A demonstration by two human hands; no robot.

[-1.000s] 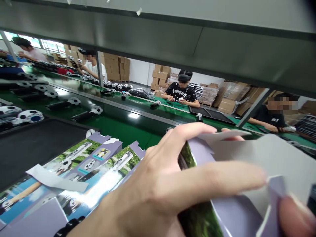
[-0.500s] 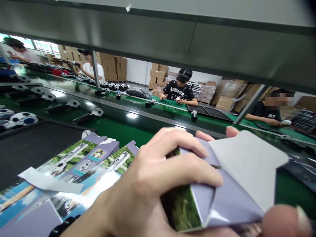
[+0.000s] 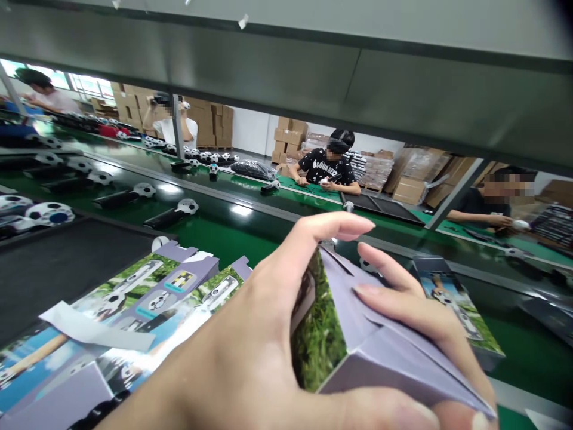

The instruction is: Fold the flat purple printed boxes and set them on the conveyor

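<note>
A: Green conveyor belt runs left to right under a grey overhead shelf; other people sit working along the far side, cardboard boxes stacked behind them.

B: Noted. Hands?

A: Left hand wraps a folded printed carton, lavender panels with a grass picture on the near-left face. Thumb low along the near edge, index finger arched over the top. Clamped on the carton. Right hand comes in from the right, fingers laid flat on the lavender top flap, pressing it; the thumb is hidden, so whether it grips I cannot tell.

B: Carton position?

A: Held near the camera, centre-right, above the belt's near edge.

B: Surroundings?

A: Flat printed carton blanks lie in a pile near left. One closed carton rests on the belt just right of the hands. Football-headed black-handled items lie on the belt, far left.
</note>
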